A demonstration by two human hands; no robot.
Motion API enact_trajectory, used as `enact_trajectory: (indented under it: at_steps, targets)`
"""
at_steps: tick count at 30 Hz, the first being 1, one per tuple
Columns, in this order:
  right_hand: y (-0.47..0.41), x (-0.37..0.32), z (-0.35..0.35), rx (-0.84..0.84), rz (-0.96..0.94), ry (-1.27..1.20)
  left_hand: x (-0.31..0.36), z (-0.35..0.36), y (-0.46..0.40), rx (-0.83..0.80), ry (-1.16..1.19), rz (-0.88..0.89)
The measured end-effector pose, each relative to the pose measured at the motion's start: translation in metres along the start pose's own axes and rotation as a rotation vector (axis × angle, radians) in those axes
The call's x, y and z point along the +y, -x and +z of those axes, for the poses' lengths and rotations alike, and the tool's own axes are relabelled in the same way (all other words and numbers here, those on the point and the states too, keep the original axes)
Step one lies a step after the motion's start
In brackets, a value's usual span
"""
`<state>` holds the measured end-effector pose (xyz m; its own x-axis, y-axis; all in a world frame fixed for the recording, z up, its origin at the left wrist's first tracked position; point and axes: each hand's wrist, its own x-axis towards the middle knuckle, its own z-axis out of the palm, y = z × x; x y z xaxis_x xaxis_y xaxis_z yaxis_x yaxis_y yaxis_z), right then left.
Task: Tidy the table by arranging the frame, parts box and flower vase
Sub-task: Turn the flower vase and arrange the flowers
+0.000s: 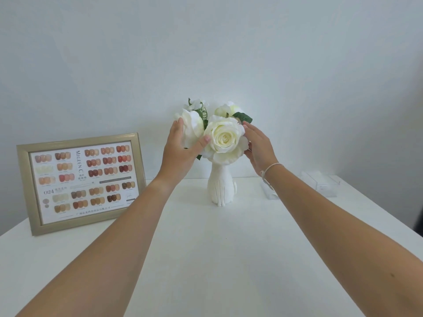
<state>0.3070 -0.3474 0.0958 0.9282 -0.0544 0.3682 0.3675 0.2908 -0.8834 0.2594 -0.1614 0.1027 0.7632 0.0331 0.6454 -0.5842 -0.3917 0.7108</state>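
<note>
- At the middle of the white table (206,259), near its back edge, a white flower vase (220,187) stands upright against a plain pale wall (206,42).
- White artificial roses (225,139) with a few green leaves fill the top of the vase.
- On the bouquet's left side, the left hand (180,154) cups the blooms, fingers loosely spread, thumb tip pressed against the front rose's petals.
- On the opposite side, the right hand (259,146) touches the same rose with curved, partly open fingers; a thin white bracelet (271,169) circles that wrist.
- Neither hand closes around the vase body.
- Well to the left, a gold-coloured frame (80,183) stands propped upright, showing a chart of nail-colour swatches.
- Back right, a clear plastic parts box (321,184) lies on the table, partly hidden behind the right forearm.
</note>
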Motion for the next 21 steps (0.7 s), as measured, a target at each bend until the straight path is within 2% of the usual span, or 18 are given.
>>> enact_trajectory:
  at_steps: [8,21]
  targets:
    - [0.017,-0.003,0.008,-0.051,-0.012,-0.039,0.005,0.001,0.000,-0.044,0.007,-0.050]
    - [0.024,0.003,0.012,-0.039,-0.019,0.045,0.001,0.012,-0.010,0.055,-0.037,-0.089]
